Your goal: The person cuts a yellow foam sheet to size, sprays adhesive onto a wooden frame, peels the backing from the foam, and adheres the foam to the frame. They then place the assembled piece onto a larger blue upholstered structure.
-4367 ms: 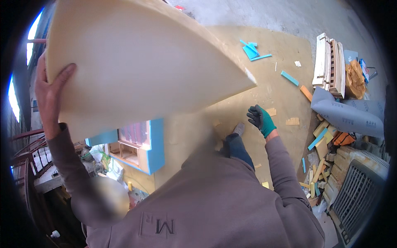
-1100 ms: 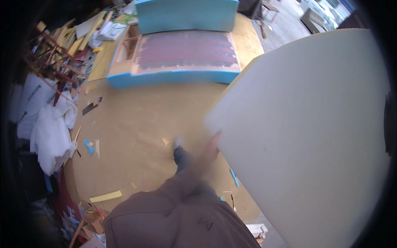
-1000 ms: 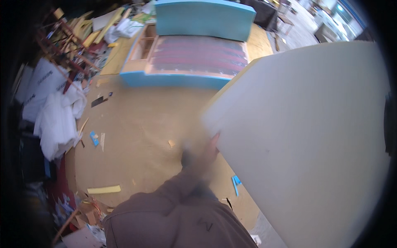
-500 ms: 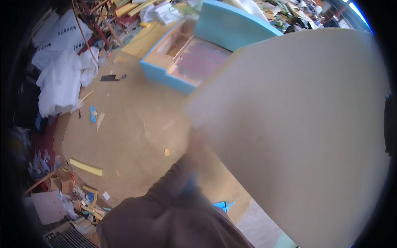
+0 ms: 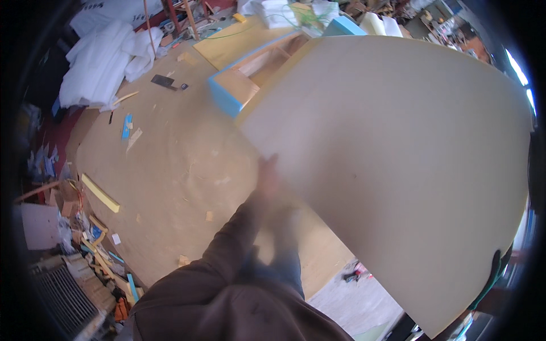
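Observation:
A large pale sheet [image 5: 398, 148] with a thin yellowish edge fills the right side of the view, held up in front of me. My left hand [image 5: 268, 175], blurred, grips its left edge with the thumb lying on the near face; the other fingers are hidden behind. At the lower right edge a dark, green-edged shape laps over the sheet; it looks like my right hand [image 5: 495, 274] in a glove, mostly hidden. Beyond the sheet, partly covered by it, is a light-blue-sided box frame [image 5: 226, 96] with bare wooden compartments.
Brown board [image 5: 170, 182] covers the floor, with a yellow strip [image 5: 100, 193], a blue scrap [image 5: 126, 126] and a dark flat plate [image 5: 164, 82] lying on it. White wrapped bundles [image 5: 99, 68] stand far left. Offcuts pile up near a slatted grille [image 5: 65, 295] at lower left.
The sheet has swung across the blue box frame and now hides more of it, including its upright blue panel. My view has shifted. My left hand stays at the sheet's edge.

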Demonstrator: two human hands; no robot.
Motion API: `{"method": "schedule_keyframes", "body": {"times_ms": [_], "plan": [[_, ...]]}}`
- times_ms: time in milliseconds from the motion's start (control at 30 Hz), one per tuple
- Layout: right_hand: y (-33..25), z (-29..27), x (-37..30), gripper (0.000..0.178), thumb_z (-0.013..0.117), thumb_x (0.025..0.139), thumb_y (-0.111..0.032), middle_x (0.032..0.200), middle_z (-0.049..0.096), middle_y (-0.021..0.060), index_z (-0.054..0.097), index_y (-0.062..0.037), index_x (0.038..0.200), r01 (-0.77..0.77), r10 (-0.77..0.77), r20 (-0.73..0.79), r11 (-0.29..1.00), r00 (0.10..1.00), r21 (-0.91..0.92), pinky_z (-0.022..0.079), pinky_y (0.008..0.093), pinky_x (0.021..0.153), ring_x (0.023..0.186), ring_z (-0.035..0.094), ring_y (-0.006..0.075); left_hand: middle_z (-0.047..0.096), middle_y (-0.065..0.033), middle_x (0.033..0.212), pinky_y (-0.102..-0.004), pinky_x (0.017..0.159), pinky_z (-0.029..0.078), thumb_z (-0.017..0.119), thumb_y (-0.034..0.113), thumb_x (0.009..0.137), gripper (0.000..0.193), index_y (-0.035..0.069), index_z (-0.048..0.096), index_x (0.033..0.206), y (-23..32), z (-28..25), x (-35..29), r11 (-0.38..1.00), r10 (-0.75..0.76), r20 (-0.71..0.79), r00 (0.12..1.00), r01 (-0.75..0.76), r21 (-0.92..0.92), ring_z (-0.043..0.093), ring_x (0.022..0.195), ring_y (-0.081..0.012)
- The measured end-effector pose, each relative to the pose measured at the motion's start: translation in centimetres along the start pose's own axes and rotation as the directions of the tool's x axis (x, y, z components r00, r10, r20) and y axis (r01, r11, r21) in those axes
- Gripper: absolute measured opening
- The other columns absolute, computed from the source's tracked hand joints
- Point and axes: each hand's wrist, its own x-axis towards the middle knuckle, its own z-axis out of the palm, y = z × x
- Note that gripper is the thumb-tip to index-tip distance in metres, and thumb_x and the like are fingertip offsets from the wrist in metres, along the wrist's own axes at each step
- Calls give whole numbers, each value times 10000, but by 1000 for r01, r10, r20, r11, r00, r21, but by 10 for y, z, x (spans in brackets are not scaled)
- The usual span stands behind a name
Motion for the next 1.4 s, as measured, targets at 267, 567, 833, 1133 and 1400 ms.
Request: {"method": "schedule_keyframes", "body": {"times_ms": [267,567,833,1133,1400], "plan": [[99,182,181,522,710,1080,-246,1416,668,72,587,-65,1554,-51,68,188,995,980,-90,583,355,1012,1211,679,207,586,18,1129,-357,747,497,776,293,1019,704,111,429,1604,-50,89,72,919,53,-223,973,40,393,563,947,-110],[235,335,206,528,705,1085,-253,1430,664,69,584,-67,1564,-184,277,317,938,907,-293,578,353,1023,1227,676,205,591,-68,1260,-371,872,535,787,188,1007,790,114,321,1641,-161,86,122,957,79,-242,967,-5,289,627,1097,-168],[313,400,191,533,701,1090,-259,1444,661,66,582,-68,1573,-277,483,310,806,819,-523,574,352,1033,1242,673,204,623,-131,1365,-456,1124,470,770,319,999,762,-15,427,1592,-193,76,129,984,-15,-286,958,65,168,592,1276,-285],[276,508,221,539,696,1096,-265,1458,657,63,579,-70,1584,-152,537,563,794,628,-588,569,350,1045,1259,670,203,636,-207,1387,-471,1155,456,748,328,995,789,-28,404,1609,-203,53,153,920,-168,-259,951,246,307,609,1310,-339],[-4,924,-50,610,678,1106,-109,1686,534,182,463,-16,1669,592,-410,908,711,-91,380,390,440,1297,1541,537,303,532,-228,1568,-462,1164,487,736,124,973,841,14,318,1695,-315,29,191,895,-39,-290,956,162,415,599,1353,-345]]}}
